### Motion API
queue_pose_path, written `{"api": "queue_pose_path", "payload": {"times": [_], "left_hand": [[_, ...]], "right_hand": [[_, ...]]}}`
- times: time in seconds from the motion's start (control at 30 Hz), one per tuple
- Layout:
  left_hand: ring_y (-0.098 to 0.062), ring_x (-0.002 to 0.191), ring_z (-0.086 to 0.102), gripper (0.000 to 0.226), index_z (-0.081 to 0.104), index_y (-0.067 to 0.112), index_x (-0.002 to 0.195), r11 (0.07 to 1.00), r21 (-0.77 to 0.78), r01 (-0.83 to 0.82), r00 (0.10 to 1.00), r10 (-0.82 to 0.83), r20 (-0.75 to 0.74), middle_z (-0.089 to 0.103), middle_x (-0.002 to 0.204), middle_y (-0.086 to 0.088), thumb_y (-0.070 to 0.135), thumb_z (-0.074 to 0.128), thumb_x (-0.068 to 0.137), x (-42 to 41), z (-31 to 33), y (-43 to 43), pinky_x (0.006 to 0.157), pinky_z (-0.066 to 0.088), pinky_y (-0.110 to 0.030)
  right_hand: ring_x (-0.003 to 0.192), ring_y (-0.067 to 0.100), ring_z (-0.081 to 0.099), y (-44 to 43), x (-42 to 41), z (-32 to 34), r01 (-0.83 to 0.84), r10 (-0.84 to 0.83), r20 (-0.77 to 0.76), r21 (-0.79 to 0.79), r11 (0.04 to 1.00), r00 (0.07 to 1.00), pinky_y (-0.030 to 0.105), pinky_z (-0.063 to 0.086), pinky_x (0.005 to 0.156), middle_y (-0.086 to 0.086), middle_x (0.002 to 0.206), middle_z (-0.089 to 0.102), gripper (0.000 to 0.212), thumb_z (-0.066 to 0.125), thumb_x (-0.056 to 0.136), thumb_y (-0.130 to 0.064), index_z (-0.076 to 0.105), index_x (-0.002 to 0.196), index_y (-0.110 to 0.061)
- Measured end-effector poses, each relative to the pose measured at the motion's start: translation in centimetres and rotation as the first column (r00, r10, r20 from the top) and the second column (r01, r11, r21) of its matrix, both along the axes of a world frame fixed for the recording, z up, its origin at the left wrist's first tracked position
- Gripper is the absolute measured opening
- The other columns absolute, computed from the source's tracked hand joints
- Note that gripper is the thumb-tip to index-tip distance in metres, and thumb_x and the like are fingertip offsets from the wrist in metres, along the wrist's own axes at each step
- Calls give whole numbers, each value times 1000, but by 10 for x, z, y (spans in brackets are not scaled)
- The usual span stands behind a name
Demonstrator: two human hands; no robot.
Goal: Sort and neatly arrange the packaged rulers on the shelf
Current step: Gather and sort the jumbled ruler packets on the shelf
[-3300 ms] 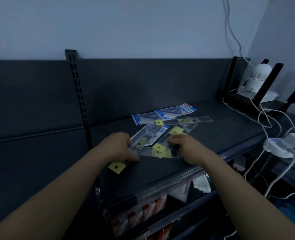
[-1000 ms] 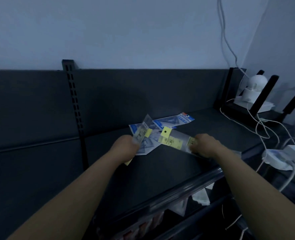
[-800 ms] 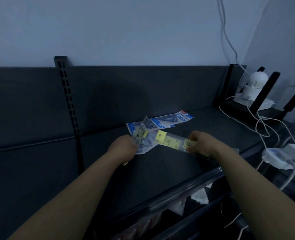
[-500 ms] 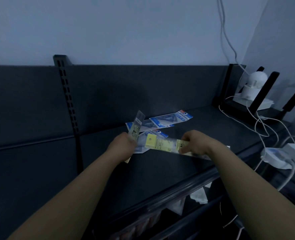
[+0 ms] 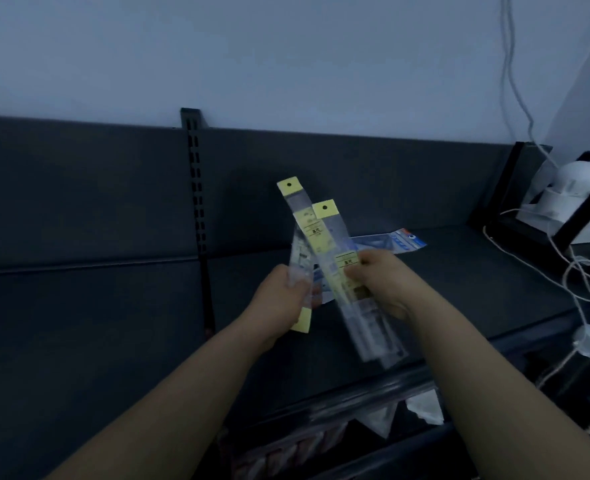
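Through the head camera, my left hand [image 5: 279, 303] is curled round one clear ruler pack [image 5: 300, 261] near its lower end, with its yellow tab sticking out below my palm. My right hand [image 5: 383, 282] pinches two yellow-headed ruler packs [image 5: 318, 237] at mid-length. They fan upward, lifted above the dark shelf [image 5: 477, 289], just beside the left pack. Behind my hands, blue ruler packs [image 5: 401, 241] lie flat on the shelf, near its back panel

"直尺" on yellow ruler labels [image 5: 316, 233]
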State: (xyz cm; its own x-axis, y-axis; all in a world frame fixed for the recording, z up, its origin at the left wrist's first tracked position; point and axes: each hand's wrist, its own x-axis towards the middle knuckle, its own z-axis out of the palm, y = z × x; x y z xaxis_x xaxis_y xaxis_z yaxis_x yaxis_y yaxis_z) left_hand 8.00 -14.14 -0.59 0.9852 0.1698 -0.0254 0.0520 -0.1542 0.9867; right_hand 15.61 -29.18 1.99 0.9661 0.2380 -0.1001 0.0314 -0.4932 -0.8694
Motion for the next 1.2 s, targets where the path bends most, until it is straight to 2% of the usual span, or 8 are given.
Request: {"api": "queue_pose_path", "payload": {"times": [0.07,0.17,0.43,0.6,0.77,0.93,1.07,1.2], "left_hand": [[-20,86,70,3,57,15,91,997,-55,-54,999,53,-6,71,100,-9,17,59,92,-10,-1,12,70,55,-35],[-11,76,68,17,54,14,92,985,-74,-155,988,155,-2,68,95,-4,14,69,85,-27,-4,39,57,54,-21],[-18,90,69,27,53,14,101,937,-50,-345,938,346,3,67,103,-5,9,72,82,-96,-7,129,78,60,-40],[-23,89,69,24,53,11,100,873,-37,-487,873,487,-6,67,102,-9,8,69,83,-169,0,195,81,59,-42],[-27,86,69,21,52,11,99,798,17,-603,798,603,10,66,101,-15,7,67,85,-260,12,267,82,57,-46],[-33,89,68,19,54,11,98,696,63,-715,698,715,25,67,98,-15,8,66,83,-353,22,336,80,55,-49],[-30,88,66,19,56,12,99,605,103,-789,611,791,31,66,98,-12,13,67,84,-419,25,387,73,55,-42],[-31,91,66,22,55,12,101,520,125,-845,526,850,20,64,100,-11,15,68,84,-473,25,433,77,55,-46]], "right_hand": [[76,22,67,23,-7,-2,-55,59,-53,71,996,997,33,56,69,9,86,69,17,49,93,-1,62,88,-11],[88,27,68,56,-20,-4,-103,114,-81,121,987,990,39,57,78,14,96,69,14,52,93,-3,63,100,-6],[77,18,68,151,-70,-2,-303,309,-25,125,945,951,28,52,62,9,91,72,9,63,89,-13,66,96,-8],[84,23,69,232,-127,-1,-401,406,-2,162,902,914,39,58,77,10,92,72,7,64,89,-15,66,93,-9],[87,27,70,322,-206,4,-527,532,21,173,832,847,44,58,81,9,92,73,10,62,89,-14,66,95,-7],[80,24,70,410,-289,10,-642,647,50,204,739,761,42,59,76,10,91,72,8,59,91,-9,65,87,-12],[66,18,62,475,-349,6,-681,682,68,190,707,728,30,50,60,11,82,69,15,58,93,-17,62,79,-17],[83,35,68,535,-399,2,-728,732,65,197,656,678,49,57,78,18,92,71,14,58,92,-22,67,88,-11]]}}
